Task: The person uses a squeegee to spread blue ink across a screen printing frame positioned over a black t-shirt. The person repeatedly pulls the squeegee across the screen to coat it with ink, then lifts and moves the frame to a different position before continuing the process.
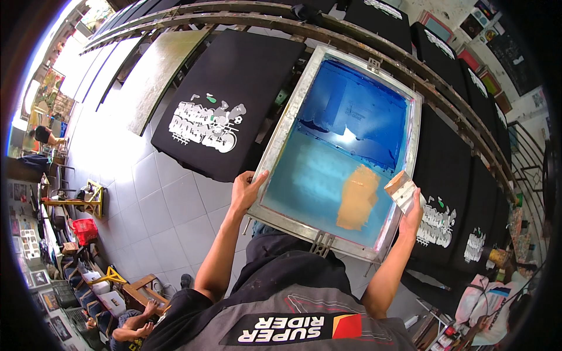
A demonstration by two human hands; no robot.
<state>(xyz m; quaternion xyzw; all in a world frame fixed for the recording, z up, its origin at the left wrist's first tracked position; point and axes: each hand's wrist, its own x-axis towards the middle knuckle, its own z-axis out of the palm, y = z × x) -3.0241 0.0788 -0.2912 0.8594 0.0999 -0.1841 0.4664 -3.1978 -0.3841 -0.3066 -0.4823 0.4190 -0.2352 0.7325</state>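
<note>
In front of me is a screen-printing frame (285, 136) with a pale metal rim. Its mesh is dark blue over the far half and translucent light blue over the near half. An orange-tan patch (357, 199) shows on the near right of the mesh. My left hand (247, 192) is closed round the frame's left rim. In my right hand (413, 215) is a short squeegee (400, 189) with a worn, pale handle, held by the right rim. Whether that hand also touches the rim is hard to tell.
Left of the frame lies a black shirt (231, 76) on a board, with a white and grey print (204, 126). More printed black shirts (442, 181) line the right and far side, along metal rails (252, 14). Other people (132, 327) are at the left. A red basket (85, 231) sits there too.
</note>
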